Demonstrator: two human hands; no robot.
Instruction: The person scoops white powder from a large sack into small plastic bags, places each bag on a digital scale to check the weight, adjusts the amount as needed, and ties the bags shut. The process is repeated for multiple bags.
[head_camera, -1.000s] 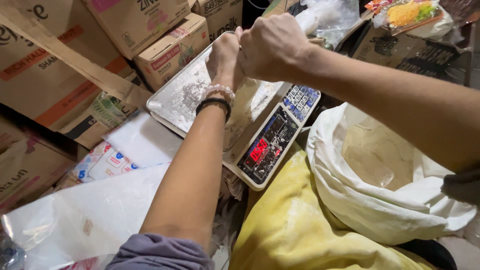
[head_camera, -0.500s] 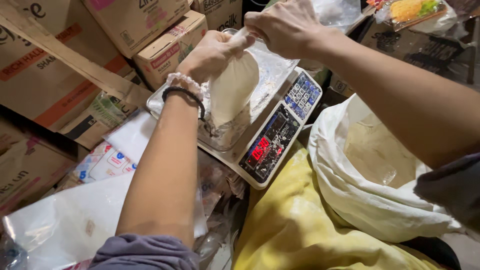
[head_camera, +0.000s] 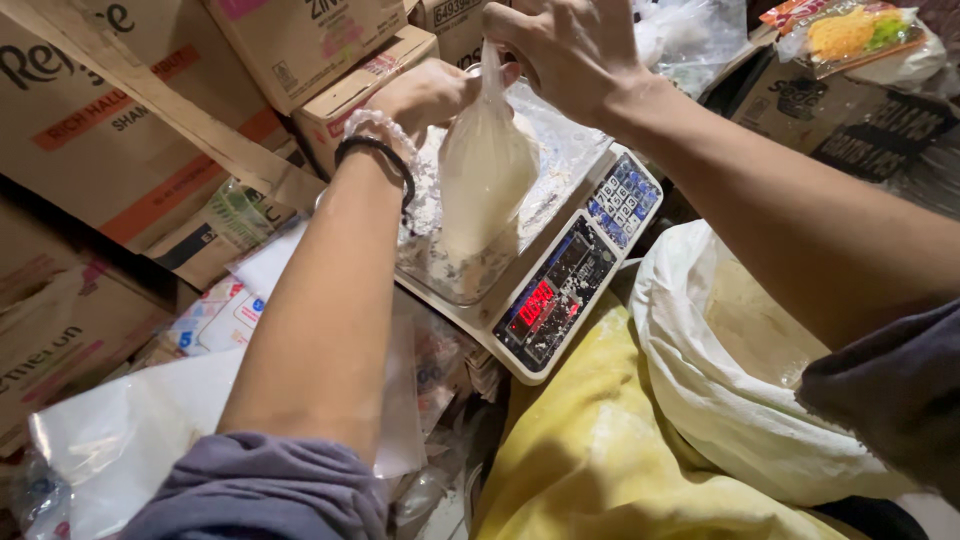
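Observation:
A clear plastic bag of white powder (head_camera: 485, 175) stands on the metal pan of a digital scale (head_camera: 560, 290) with a red lit display. My right hand (head_camera: 565, 45) pinches the twisted top of the bag from above. At the bag's neck, just to the left, my left hand (head_camera: 425, 95) is closed on the plastic; it wears a black band and a bead bracelet at the wrist. White powder is scattered over the scale's pan.
An open white sack of powder (head_camera: 740, 370) sits right of the scale, with a yellow sack (head_camera: 590, 450) in front. Stacked cardboard boxes (head_camera: 150, 130) fill the left and back. Flat plastic packets (head_camera: 130, 430) lie at lower left. A snack packet (head_camera: 850, 35) lies at top right.
The filled bag has come into view on the scale pan. My hands have shifted from above the pan to gripping its top, now pulled into a narrow neck.

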